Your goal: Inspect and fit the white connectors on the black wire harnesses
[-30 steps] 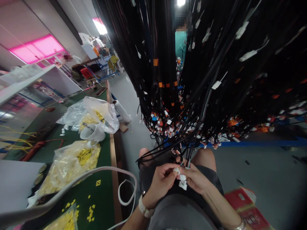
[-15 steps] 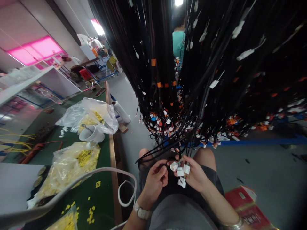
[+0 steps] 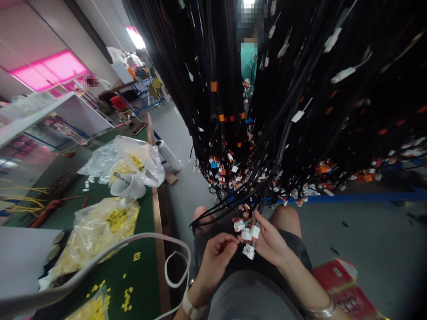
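Several white plastic connectors (image 3: pixel 247 234) on thin wires hang in front of my lap. My right hand (image 3: pixel 271 243) has its fingers curled around the wires behind them, with the thumb pointing up. Just left of the connectors is my left hand (image 3: pixel 218 255), its thumb and fingers drawn together; anything between the fingertips is hidden. Dark cables (image 3: pixel 216 218) run from the connectors up into a dense hanging mass of black wire harnesses (image 3: pixel 230 80), whose lower ends carry white, orange, red and blue connectors.
On the left, a green-topped table (image 3: pixel 143 266) bears a plastic bag of yellow pieces (image 3: pixel 100 231), a white cup (image 3: pixel 128 186) and loose yellow bits. A thick white tube (image 3: pixel 133 242) curves across it. A red box (image 3: pixel 343 289) lies at lower right. Another person (image 3: pixel 248 60) is behind the harnesses.
My left hand has moved down and slightly left, away from the wires behind the connectors. The connectors have shifted a little left, and my right hand has turned slightly.
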